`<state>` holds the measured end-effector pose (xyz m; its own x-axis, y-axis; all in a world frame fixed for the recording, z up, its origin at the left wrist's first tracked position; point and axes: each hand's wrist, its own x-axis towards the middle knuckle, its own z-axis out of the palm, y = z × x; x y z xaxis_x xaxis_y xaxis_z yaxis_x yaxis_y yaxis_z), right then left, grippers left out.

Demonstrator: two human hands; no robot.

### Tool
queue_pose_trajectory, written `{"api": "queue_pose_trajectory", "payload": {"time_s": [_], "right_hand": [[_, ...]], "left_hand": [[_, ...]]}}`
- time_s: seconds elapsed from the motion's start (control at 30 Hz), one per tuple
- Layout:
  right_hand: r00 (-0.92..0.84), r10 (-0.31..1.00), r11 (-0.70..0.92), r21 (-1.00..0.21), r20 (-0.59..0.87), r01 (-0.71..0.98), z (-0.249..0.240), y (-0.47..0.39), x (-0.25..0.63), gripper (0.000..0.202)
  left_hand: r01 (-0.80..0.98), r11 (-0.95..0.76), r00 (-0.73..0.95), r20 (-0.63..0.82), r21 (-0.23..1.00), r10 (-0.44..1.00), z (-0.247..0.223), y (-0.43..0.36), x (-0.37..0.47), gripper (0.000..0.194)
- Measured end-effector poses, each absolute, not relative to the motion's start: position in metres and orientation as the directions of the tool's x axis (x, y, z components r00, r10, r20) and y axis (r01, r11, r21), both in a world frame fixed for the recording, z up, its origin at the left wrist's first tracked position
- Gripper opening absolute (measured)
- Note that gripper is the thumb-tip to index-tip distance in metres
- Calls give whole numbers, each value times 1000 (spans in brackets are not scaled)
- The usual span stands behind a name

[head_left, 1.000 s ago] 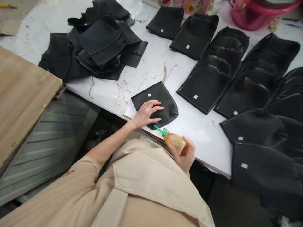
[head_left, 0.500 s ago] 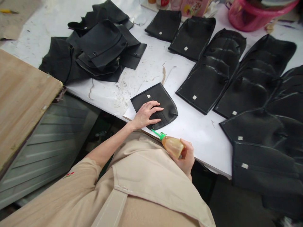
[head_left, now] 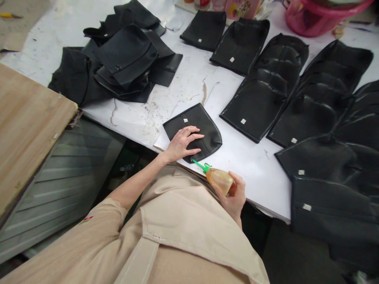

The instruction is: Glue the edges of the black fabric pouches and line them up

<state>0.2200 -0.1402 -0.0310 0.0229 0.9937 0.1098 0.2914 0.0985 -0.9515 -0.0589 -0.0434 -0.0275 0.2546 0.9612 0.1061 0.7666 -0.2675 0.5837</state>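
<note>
Under my left hand (head_left: 182,144) lies a flat black leather-like piece (head_left: 207,128) with a rounded right end and a small pale tag near its far left corner. The fingers of that hand are spread and press on its surface. My right hand (head_left: 235,197) is wrapped round a squeeze bottle (head_left: 220,180) of amber liquid with a green nozzle (head_left: 199,164). The nozzle tip points left, at the near edge of the black piece. Whether it touches the edge or any liquid comes out, I cannot tell.
A loose pile of black pieces (head_left: 124,59) sits at the far left. Rows of overlapping black pieces with pale tags (head_left: 263,94) cover the right side. A pink basin (head_left: 316,19) stands at the back right. A wooden board (head_left: 32,130) juts in at the left.
My right hand has shifted the bottle slightly right, and the nozzle tip has moved a little up and right along the piece's near edge. My left hand keeps its place.
</note>
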Motion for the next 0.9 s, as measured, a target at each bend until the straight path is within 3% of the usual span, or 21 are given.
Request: {"api": "queue_pose_trajectory", "payload": {"time_s": [0.23, 0.4, 0.53, 0.63, 0.8, 0.9], "right_hand": [[57, 996, 47, -963, 64, 265, -27, -141, 226, 57], [98, 989, 76, -949, 111, 307, -25, -139, 230, 58], [12, 992, 119, -949, 128, 292, -23, -139, 226, 58], [30, 999, 32, -971, 40, 237, -17, -140, 221, 57], [208, 955, -219, -975, -209, 25, -9, -138, 224, 58], [316, 917, -244, -969, -241, -32, -8, -135, 233, 58]], "left_hand": [[774, -243, 248, 72, 585, 966, -27, -43, -58, 48], [765, -247, 264, 59, 595, 963, -28, -42, -60, 50], [720, -313, 380, 26, 619, 925, -23, -37, -75, 62], [681, -381, 488, 0, 625, 873, -16, -30, -88, 68], [773, -436, 493, -4, 461, 870, -8, -24, -84, 69], [857, -406, 430, -4, 319, 903, -4, -32, -67, 70]]}}
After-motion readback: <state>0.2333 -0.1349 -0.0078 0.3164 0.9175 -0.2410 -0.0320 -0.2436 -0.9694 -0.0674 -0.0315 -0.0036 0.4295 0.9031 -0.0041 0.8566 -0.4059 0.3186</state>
